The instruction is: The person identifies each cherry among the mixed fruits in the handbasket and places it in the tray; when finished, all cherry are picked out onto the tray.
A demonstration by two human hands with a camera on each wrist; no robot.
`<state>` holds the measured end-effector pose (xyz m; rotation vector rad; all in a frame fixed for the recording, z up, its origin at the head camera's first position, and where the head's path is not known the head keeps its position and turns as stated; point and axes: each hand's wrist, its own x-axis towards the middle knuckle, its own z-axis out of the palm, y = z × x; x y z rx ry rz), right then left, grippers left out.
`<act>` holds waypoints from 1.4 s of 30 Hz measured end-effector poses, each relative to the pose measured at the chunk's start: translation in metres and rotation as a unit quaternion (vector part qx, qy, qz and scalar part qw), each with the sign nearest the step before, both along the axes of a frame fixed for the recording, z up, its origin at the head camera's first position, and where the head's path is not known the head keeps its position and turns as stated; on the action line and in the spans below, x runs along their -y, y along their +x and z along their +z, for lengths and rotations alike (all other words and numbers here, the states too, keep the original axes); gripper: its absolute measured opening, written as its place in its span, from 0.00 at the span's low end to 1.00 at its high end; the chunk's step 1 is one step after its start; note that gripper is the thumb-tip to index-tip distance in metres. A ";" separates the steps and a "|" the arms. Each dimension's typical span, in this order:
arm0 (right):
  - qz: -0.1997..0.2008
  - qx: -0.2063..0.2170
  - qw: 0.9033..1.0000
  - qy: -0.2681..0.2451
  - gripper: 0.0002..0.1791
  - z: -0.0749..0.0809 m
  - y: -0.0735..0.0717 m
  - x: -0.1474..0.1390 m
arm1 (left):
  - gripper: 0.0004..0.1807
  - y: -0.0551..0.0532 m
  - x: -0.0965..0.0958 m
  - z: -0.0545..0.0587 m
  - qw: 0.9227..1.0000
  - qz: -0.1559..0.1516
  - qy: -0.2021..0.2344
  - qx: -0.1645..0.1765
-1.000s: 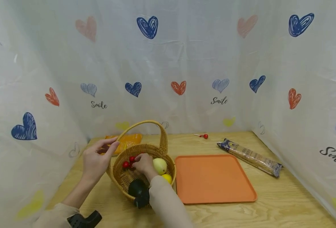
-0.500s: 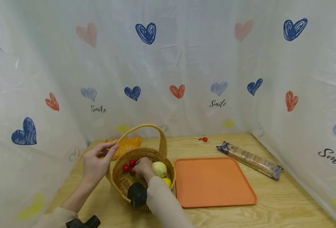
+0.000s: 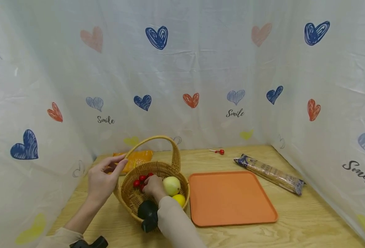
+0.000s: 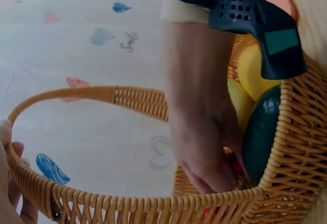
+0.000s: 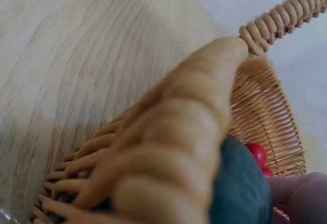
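My left hand (image 3: 103, 179) holds the handle (image 3: 160, 137) of a woven wicker basket (image 3: 136, 197) between thumb and fingers. Inside the basket, my right hand (image 3: 154, 186) reaches down among several small, round red fruits like cherry tomatoes (image 3: 136, 183). Its fingertips are mostly hidden, so I cannot tell whether they pinch one. To its right are a pale green-yellow round fruit (image 3: 171, 186) and a yellow lemon-like fruit (image 3: 179, 199). Nearer me lies a smooth dark green oval fruit or vegetable (image 4: 261, 134), partly covered in the head view by the right wrist's black camera (image 3: 150, 222).
An orange tray (image 3: 232, 199) lies right of the basket. Beyond it are a long clear-and-blue packet of what looks like dry noodles (image 3: 270, 174) and a small red-handled thing (image 3: 221, 152). Behind the basket sits an orange bag (image 3: 140, 158). Heart-printed curtains enclose the wooden table.
The head view has tilted and shifted slightly. My right hand stays among the red fruits, moving only a little; my left hand keeps its hold on the handle.
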<state>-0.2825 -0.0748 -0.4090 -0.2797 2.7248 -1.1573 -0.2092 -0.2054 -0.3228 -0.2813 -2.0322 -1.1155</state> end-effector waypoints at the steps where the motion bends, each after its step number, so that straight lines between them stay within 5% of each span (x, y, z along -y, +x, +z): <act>1: 0.001 -0.004 1.000 0.001 0.14 -0.001 0.000 0.000 | 0.06 0.000 -0.001 -0.001 1.000 0.000 0.002 0.003; 12: 0.034 -0.019 0.998 0.045 0.08 -0.020 0.000 0.002 | 0.07 0.005 -0.008 -0.006 1.000 -0.014 0.007 0.005; 28: 0.024 0.013 0.998 -0.050 0.04 0.005 -0.004 -0.010 | 0.08 0.003 -0.005 0.001 1.000 -0.024 -0.001 -0.015; 32: 0.044 0.043 0.990 -0.129 0.06 0.018 -0.004 -0.020 | 0.08 0.002 -0.003 0.002 1.000 -0.017 -0.001 -0.014; 42: 0.139 0.079 0.962 -0.220 0.14 0.048 -0.016 -0.060 | 0.09 -0.003 0.000 0.001 1.000 -0.014 0.011 -0.018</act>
